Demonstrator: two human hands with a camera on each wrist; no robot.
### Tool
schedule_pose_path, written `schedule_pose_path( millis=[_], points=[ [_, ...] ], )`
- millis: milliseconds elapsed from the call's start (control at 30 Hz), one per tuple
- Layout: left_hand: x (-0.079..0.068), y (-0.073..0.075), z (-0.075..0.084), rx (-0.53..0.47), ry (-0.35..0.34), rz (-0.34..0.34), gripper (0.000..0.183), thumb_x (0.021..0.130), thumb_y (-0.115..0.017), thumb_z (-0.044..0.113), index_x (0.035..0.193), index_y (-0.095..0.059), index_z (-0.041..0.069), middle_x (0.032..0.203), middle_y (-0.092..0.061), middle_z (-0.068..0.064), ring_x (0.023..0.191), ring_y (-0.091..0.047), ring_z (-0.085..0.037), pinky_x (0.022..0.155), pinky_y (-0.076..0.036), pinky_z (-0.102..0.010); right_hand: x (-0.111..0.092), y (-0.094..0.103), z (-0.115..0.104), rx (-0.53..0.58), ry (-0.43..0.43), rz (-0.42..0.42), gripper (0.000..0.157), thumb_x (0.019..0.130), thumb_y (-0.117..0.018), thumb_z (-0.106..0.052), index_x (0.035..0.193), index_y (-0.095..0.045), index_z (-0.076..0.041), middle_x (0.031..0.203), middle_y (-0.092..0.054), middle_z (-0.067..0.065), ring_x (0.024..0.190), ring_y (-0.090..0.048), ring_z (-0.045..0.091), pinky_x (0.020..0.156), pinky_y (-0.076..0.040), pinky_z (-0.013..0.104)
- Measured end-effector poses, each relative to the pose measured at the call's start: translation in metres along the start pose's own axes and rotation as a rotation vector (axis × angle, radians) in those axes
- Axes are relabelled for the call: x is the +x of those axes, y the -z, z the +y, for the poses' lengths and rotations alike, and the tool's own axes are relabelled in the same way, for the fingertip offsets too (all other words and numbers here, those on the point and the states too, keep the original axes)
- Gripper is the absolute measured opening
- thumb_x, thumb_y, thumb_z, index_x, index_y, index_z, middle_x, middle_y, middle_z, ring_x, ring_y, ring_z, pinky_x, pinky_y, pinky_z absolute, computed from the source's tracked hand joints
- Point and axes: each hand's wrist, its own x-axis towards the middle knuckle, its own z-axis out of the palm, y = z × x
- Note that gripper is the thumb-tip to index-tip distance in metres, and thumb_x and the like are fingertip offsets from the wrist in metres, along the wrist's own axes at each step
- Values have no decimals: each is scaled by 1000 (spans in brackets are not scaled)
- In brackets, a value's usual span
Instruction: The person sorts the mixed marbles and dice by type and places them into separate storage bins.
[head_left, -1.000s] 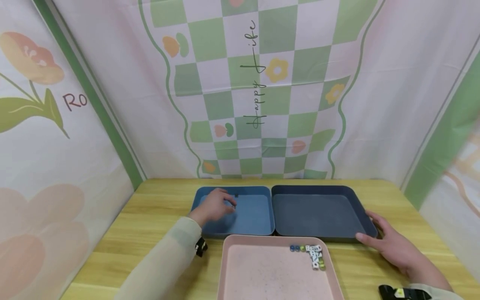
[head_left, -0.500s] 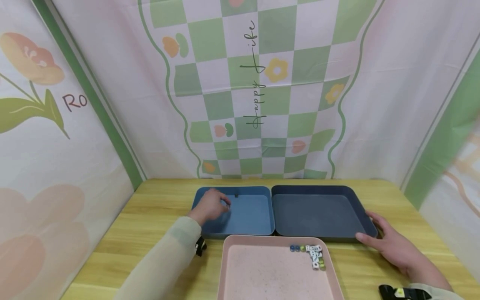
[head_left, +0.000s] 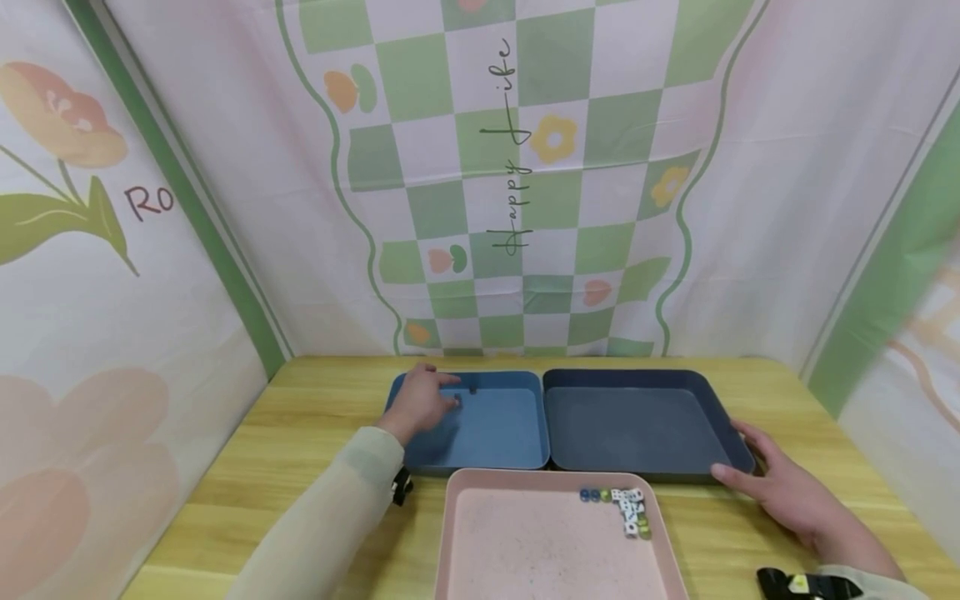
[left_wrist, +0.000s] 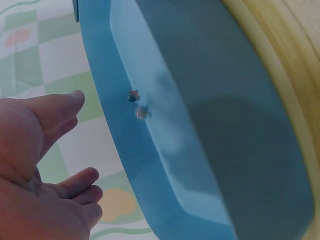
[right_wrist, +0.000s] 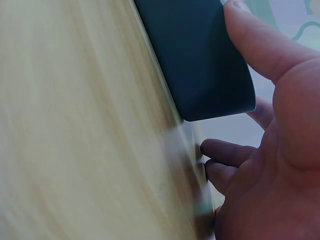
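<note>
My left hand [head_left: 418, 403] hovers over the left part of the blue tray [head_left: 517, 425], thumb and fingers spread apart and nothing gripped. Two small glass marbles lie in that tray near its far wall: one marble [left_wrist: 132, 95] looks sharp in the left wrist view, the other marble [left_wrist: 142, 112] is blurred beside it. In the head view the nearer one shows close to the thumb tip. At the right, my right hand [head_left: 795, 492] holds the near right corner of the dark navy tray [head_left: 637, 429], thumb on its front and fingers along its side.
A pink tray [head_left: 517, 542] stands in front, with white dice [head_left: 628, 508], blue marbles [head_left: 590, 496] and yellow-green marbles [head_left: 644, 531] gathered in its far right corner. The wooden table [head_left: 247, 458] reaches back to a printed curtain [head_left: 555, 200].
My left hand has drawn slightly left and away, its fingers spreading. A second marble now shows by the thumb, near the first. The right hand has stayed put.
</note>
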Motion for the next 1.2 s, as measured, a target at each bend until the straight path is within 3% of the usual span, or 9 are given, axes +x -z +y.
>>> schedule_pose_path(
  millis=[267, 500, 700, 867, 1200],
  points=[
    [0, -4, -3, 14, -23, -18, 37, 95, -71, 21, 131, -68, 13, 148, -41, -23, 139, -33, -38, 108, -35, -52, 0, 0, 0, -7, 20, 19, 99, 98, -65, -39, 159, 6, -5, 150, 6, 46, 132, 0, 67, 98, -13, 79],
    [0, -5, -3, 9, -40, -26, 35, 94, -72, 21, 128, -70, 13, 139, -52, -18, 140, -33, -37, 108, -35, -51, 0, 0, -1, -21, 8, 17, 100, 98, -64, -41, 159, 7, -4, 150, 5, 46, 132, -1, 67, 98, -14, 78],
    [-1, -5, 2, 14, -36, -57, 39, 94, -72, 25, 133, -67, 16, 146, -47, -18, 141, -32, -37, 106, -38, -51, -1, 0, -3, -31, 2, 14, 100, 98, -63, -41, 159, 6, -4, 150, 4, 46, 132, -4, 68, 98, -18, 77],
    [1, -9, 6, 6, -79, -70, 40, 94, -72, 26, 133, -67, 17, 144, -50, -17, 142, -30, -37, 107, -37, -52, -2, 0, -4, -34, 1, 15, 99, 99, -63, -41, 159, 7, -4, 150, 4, 46, 132, -5, 68, 98, -18, 77],
    [-5, -15, 27, -78, -131, -129, 41, 93, -74, 26, 133, -67, 19, 157, -29, -19, 143, -26, -37, 107, -37, -51, -3, -1, -4, -26, 11, 19, 99, 99, -63, -40, 159, 6, -5, 150, 4, 46, 132, -4, 68, 98, -17, 77]
  ],
)
